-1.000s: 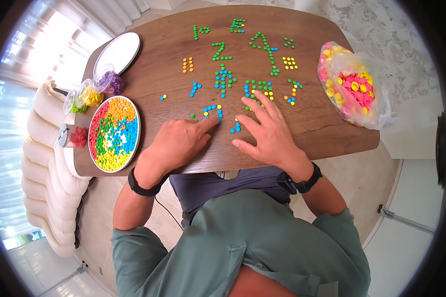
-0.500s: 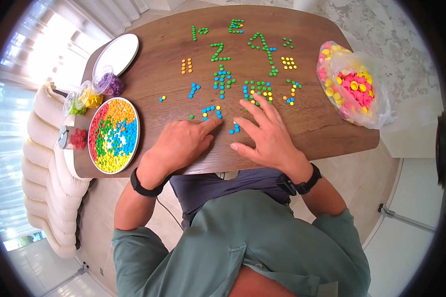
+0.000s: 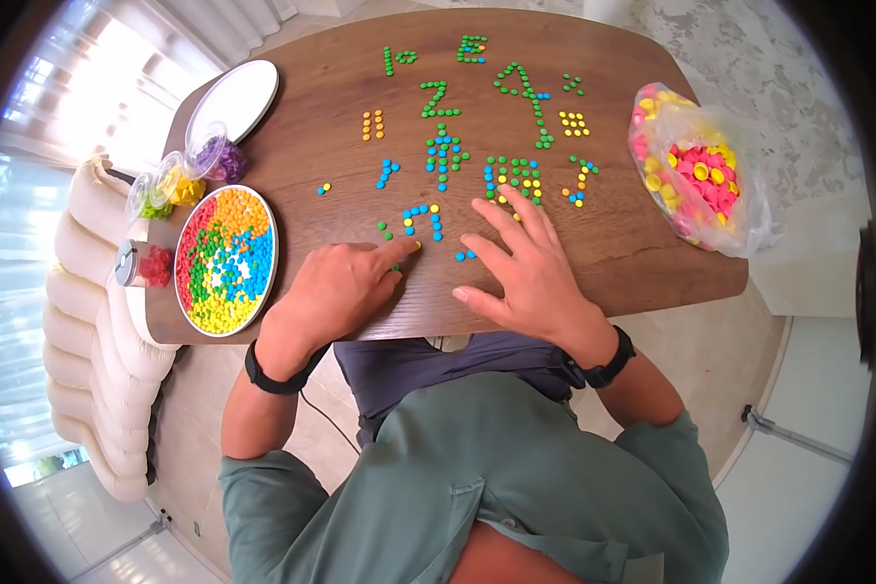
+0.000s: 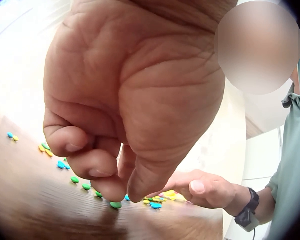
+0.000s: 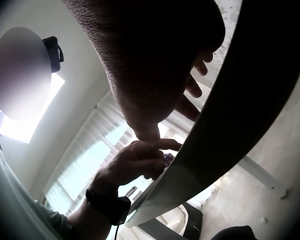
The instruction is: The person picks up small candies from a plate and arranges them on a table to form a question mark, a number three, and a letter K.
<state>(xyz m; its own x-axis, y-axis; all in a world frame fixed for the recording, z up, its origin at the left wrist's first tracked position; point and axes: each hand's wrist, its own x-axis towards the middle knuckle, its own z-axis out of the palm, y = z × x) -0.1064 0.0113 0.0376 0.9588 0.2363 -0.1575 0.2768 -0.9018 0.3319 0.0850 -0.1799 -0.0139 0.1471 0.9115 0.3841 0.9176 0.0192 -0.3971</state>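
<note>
Small coloured pieces (image 3: 444, 153) in figures on a wooden tabletop (image 3: 633, 263)

Left hand (image 3: 333, 290): over the tabletop's near edge, left of centre. Index finger extended, tip at a yellow piece (image 3: 419, 244); remaining fingers folded under the palm. A single leading finger presumably lets one piece be shifted without upsetting its neighbours. A green piece (image 4: 115, 205) lies beneath the folded fingers; contact cannot be told.

Right hand (image 3: 530, 268): near edge, right of centre. Fingers spread, thumb out, nothing gripped; whether it bears on the wood cannot be told. Probably a steadying pose.

Blue-and-yellow arch (image 3: 437, 223): just beyond the left fingertip, towards the far edge.

Blue pieces (image 3: 460, 257): between the hands, partly covered by the right.

Green Z-shaped figure (image 3: 438, 100): towards the far edge, spaced from its neighbours, likely to keep each figure legible.

Plate (image 3: 274, 255): near-left corner, pieces grouped mostly by colour, seemingly for easy choosing by the left hand.

Red-filled jar (image 3: 153, 265): left edge, beside the plate.

Clear bag (image 3: 696, 175): right edge, pink and yellow contents, well apart from the figures.
</note>
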